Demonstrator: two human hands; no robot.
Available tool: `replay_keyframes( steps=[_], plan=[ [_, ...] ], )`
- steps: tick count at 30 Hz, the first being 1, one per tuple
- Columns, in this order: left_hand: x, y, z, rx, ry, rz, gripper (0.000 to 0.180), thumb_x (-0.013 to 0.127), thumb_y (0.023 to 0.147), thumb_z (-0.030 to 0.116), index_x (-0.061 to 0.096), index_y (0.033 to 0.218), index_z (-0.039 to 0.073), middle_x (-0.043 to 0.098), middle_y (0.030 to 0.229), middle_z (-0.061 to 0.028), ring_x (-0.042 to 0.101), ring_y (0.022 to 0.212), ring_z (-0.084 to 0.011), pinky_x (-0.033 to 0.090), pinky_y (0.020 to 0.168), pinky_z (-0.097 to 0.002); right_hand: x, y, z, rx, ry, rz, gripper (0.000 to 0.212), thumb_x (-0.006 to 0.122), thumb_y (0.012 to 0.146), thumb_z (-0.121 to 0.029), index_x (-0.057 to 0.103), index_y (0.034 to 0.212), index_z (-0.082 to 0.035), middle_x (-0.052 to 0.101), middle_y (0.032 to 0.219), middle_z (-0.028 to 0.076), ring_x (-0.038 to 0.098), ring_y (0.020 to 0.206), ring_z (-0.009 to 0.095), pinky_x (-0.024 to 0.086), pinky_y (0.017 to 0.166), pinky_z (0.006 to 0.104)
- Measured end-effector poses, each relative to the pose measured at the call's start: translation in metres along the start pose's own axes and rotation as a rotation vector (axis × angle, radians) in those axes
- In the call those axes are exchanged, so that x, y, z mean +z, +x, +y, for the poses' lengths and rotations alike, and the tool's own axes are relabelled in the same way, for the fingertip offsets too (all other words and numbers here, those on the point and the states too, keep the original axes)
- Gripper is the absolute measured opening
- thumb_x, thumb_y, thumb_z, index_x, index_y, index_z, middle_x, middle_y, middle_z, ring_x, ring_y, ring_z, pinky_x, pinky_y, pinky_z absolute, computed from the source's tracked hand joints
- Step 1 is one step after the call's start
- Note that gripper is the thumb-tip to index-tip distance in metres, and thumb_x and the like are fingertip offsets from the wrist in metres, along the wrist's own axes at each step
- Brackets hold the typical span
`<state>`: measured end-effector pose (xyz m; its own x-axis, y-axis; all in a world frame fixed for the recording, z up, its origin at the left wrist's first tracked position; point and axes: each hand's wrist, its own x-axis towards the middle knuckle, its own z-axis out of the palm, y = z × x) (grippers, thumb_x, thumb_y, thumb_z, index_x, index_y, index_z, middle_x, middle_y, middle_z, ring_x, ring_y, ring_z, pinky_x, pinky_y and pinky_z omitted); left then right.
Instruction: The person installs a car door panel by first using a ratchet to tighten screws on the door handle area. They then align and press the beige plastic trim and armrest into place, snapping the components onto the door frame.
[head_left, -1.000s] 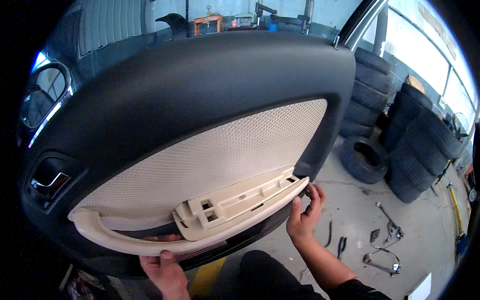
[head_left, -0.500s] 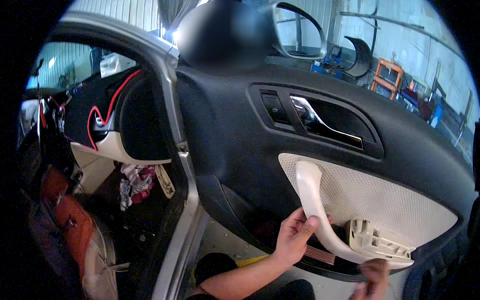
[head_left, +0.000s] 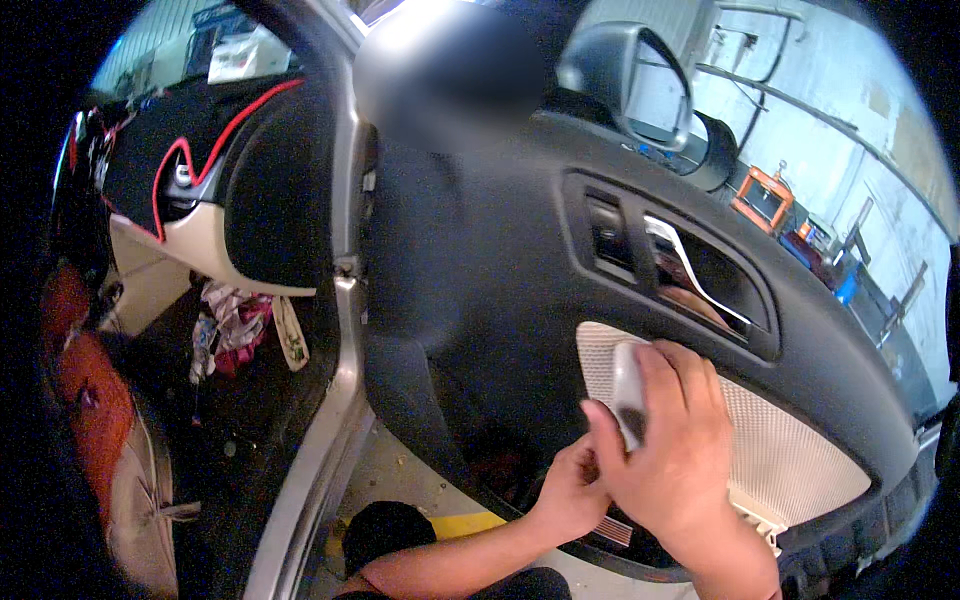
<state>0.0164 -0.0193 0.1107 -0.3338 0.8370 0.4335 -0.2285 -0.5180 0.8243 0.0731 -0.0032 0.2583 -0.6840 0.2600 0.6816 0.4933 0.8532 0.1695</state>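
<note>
A pale cream door pull handle (head_left: 628,385) stands against the black inner door panel (head_left: 470,250), over a beige textured insert (head_left: 800,450). My right hand (head_left: 685,450) is wrapped over its upper part, with the fingers on the far side and the thumb on the left. Lower down, my left hand (head_left: 572,492) has its fingers curled at the handle, partly behind my right hand. Most of the handle's lower length is covered by my hands. Part of a cream plastic housing (head_left: 757,512) shows beside my right wrist. Above sits the chrome door release lever (head_left: 690,270).
A grey door pillar (head_left: 345,250) rises on the left. Beyond it are a dashboard with red trim (head_left: 235,120), a bundle of cloth (head_left: 235,325) in the footwell and an orange-brown seat (head_left: 95,410). A side mirror (head_left: 650,90) and an orange press frame (head_left: 763,198) appear beyond the door.
My right hand has moved up from the handle's lower end to its upper part and closed over it. My left hand stays at the handle. The view has shifted and tilted.
</note>
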Motion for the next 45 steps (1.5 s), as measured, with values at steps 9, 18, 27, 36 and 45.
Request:
replay_keyframes(
  steps=[9, 18, 27, 36, 45],
  plan=[
    [-0.012, 0.008, -0.007, -0.045, -0.341, -0.159, 0.034, 0.068, 0.087, 0.004, 0.057, 0.119, 0.000, 0.066, 0.103, -0.0069, 0.062, 0.092, -0.0128, 0.052, 0.082, -0.0312, 0.030, -0.017, 0.008, 0.205, -0.035, 0.034, 0.063, 0.081, 0.060, -0.004, 0.058, 0.118, 0.001, 0.056, 0.103, 0.012, 0.049, 0.067, 0.021, 0.044, 0.061, 0.0320],
    [-0.013, 0.012, -0.015, 0.101, -0.307, -0.188, 0.058, 0.068, 0.080, 0.006, 0.050, 0.134, -0.004, 0.067, 0.120, -0.0221, 0.067, 0.111, -0.0356, 0.053, 0.095, -0.0413, 0.027, -0.022, -0.012, 0.216, -0.170, -0.009, 0.054, 0.076, 0.070, 0.002, 0.058, 0.121, 0.003, 0.061, 0.106, 0.008, 0.059, 0.094, 0.018, 0.049, 0.084, 0.0299],
    [-0.010, 0.013, -0.014, 0.083, -0.318, -0.149, 0.053, 0.064, 0.081, 0.004, 0.052, 0.132, -0.003, 0.069, 0.112, -0.0247, 0.068, 0.105, -0.0405, 0.055, 0.094, -0.0455, 0.032, -0.017, -0.015, 0.168, -0.447, -0.065, 0.048, 0.073, 0.082, -0.011, 0.061, 0.126, 0.004, 0.056, 0.098, 0.007, 0.050, 0.078, 0.017, 0.043, 0.069, 0.0291],
    [-0.003, 0.009, -0.012, 0.084, -0.234, -0.037, 0.027, 0.061, 0.088, 0.011, 0.057, 0.112, -0.002, 0.068, 0.094, -0.0276, 0.065, 0.089, -0.0487, 0.053, 0.078, -0.0524, 0.031, -0.026, 0.000, 0.060, -0.517, -0.084, 0.050, 0.057, 0.102, -0.032, 0.057, 0.135, 0.006, 0.057, 0.115, 0.022, 0.059, 0.104, 0.037, 0.048, 0.090, 0.0426],
    [0.004, 0.009, 0.009, 0.029, -0.184, 0.109, 0.028, 0.066, 0.095, 0.027, 0.065, 0.097, -0.001, 0.066, 0.076, -0.0244, 0.068, 0.070, -0.0418, 0.052, 0.062, -0.0467, -0.018, -0.002, -0.020, -0.187, 0.267, 0.126, 0.017, 0.058, 0.096, -0.018, 0.061, 0.096, -0.001, 0.055, 0.097, 0.011, 0.051, 0.082, 0.020, 0.044, 0.076, 0.0286]
  ],
)
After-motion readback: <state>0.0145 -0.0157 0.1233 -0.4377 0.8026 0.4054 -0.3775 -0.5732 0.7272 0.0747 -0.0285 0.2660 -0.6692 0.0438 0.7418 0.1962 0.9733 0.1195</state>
